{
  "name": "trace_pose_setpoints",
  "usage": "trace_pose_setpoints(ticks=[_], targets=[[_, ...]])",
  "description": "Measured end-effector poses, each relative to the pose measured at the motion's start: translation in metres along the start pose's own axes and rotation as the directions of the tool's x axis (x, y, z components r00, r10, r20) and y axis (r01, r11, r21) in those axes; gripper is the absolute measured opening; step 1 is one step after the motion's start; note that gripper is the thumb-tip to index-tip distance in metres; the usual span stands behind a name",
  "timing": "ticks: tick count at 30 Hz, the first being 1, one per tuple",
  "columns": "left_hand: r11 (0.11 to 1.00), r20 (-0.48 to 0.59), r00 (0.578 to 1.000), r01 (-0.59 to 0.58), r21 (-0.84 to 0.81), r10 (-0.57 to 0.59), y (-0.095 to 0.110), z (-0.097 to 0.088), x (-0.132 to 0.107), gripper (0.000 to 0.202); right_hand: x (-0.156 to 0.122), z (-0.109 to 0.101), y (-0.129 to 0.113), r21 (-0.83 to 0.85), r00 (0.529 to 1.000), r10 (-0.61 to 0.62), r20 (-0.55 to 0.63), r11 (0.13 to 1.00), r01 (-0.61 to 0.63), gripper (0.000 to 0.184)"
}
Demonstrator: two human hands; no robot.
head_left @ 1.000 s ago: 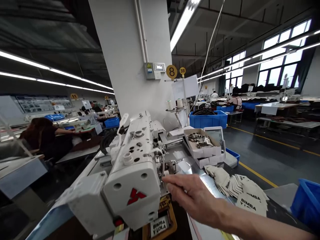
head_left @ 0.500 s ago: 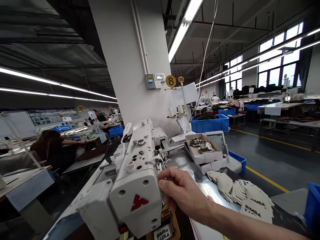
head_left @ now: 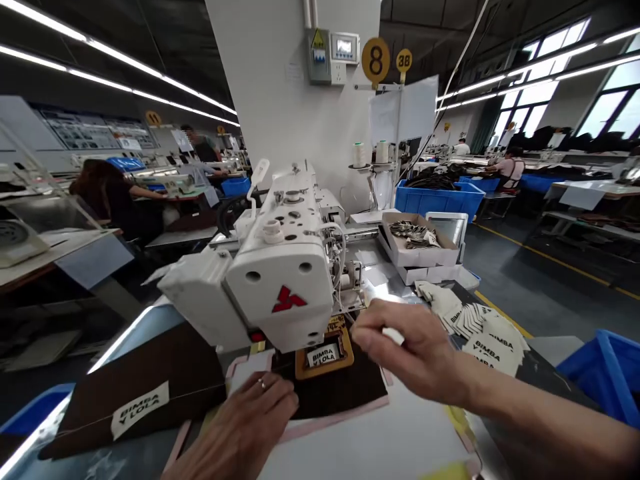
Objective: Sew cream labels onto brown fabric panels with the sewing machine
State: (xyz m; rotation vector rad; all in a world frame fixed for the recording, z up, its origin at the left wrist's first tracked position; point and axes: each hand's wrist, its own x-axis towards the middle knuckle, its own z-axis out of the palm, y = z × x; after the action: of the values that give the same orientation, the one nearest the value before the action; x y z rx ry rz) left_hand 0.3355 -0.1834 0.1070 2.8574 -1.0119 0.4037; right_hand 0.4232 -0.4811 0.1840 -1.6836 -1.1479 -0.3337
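A white sewing machine (head_left: 280,267) with a red mark on its head stands in front of me. Under its head, a dark brown fabric piece (head_left: 340,390) lies in a pink-edged template, with a "BIMBA Y LOLA" label (head_left: 321,355) inside an orange clamp frame. My left hand (head_left: 245,427) lies flat on the template edge by the fabric, a ring on one finger. My right hand (head_left: 410,350) hovers just right of the machine head with fingers curled together in a pinch; what it pinches is too small to make out.
A fanned stack of cream printed labels (head_left: 480,330) lies right of the machine. Cardboard boxes of small parts (head_left: 417,240) and a screen sit behind. Another brown piece with a label (head_left: 135,393) lies left. A blue bin (head_left: 605,373) stands right. Other people work at stations behind.
The view has tipped down, bringing the fabric, template and my left hand into sight. My right hand has drawn back from the machine head toward me and to the right.
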Motion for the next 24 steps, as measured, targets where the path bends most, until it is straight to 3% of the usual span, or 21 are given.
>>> trace_pose_setpoints(ticks=[2,4,7,9,11,13,16,24], targets=[[0.999,0.038,0.999,0.007,-0.032,-0.006,0.006,-0.005,0.002,0.029,-0.003,-0.007,0.002,-0.077,0.998,-0.003,-0.060,0.997,-0.002,0.022],[0.999,0.029,0.999,0.017,-0.038,-0.016,0.009,-0.007,0.002,0.032,-0.017,-0.006,0.006,-0.176,0.998,-0.045,-0.048,0.984,0.035,0.029],[0.999,0.023,0.999,0.040,-0.034,-0.040,0.009,-0.006,0.002,0.031,-0.052,0.007,0.020,-0.336,0.979,-0.035,0.200,0.936,0.102,0.020],[0.999,0.029,0.999,0.031,-0.042,-0.030,0.005,-0.001,0.000,0.029,-0.073,0.020,0.033,-0.441,0.936,0.066,0.346,0.892,0.100,0.029],[0.998,0.012,0.999,0.036,-0.047,-0.035,0.000,0.004,-0.003,0.027,-0.086,0.031,0.046,-0.514,0.904,0.166,0.394,0.855,0.067,0.039],[0.998,-0.026,0.998,0.050,-0.046,-0.051,-0.004,0.008,-0.006,0.026,-0.091,0.038,0.055,-0.523,0.894,0.205,0.398,0.852,0.038,0.036],[0.999,-0.056,0.997,0.043,-0.022,-0.045,-0.006,0.007,-0.007,0.024,-0.088,0.042,0.062,-0.519,0.898,0.192,0.395,0.854,0.045,0.015],[0.998,-0.087,0.996,-0.036,-0.044,0.032,0.007,0.000,0.005,0.030,-0.083,0.034,0.067,-0.475,0.824,0.055,0.564,0.838,0.269,0.023]])
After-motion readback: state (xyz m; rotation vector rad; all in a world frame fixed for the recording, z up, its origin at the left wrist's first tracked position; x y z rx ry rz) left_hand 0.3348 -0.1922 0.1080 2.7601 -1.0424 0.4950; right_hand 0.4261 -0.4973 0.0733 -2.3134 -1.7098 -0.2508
